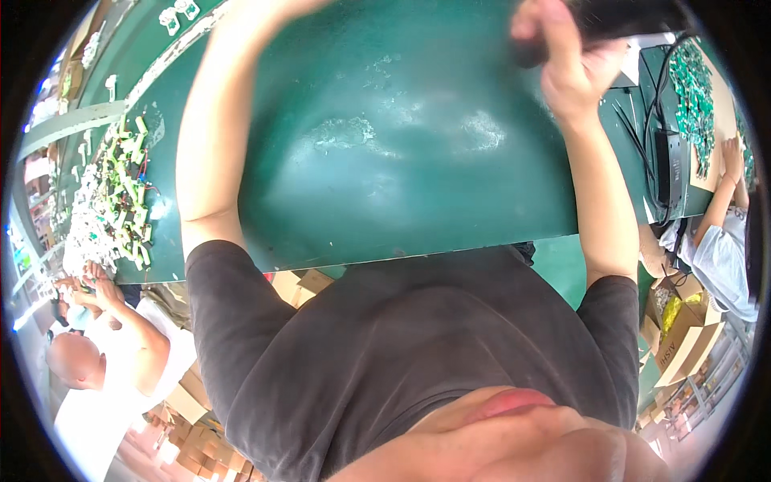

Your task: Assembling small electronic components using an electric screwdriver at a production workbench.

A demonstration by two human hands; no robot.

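Note:
My right hand (572, 68) is raised over the far right of the green table. Its fingers are curled around a black object (630, 18), blurred and cut by the top edge, so I cannot make out its kind. My left forearm reaches up to the top edge, where only the wrist end of my left hand (303, 6) shows; its fingers lie outside the picture. Below and between my arms spreads the scuffed green tabletop (385, 177).
Left on the table lies a pile of light-green cylinders with wires (128, 193) beside white parts (88, 229). At right are a black power adapter (668, 173) with cables and green circuit boards (692, 104). Co-workers sit at both sides; an open carton (683, 341) stands lower right.

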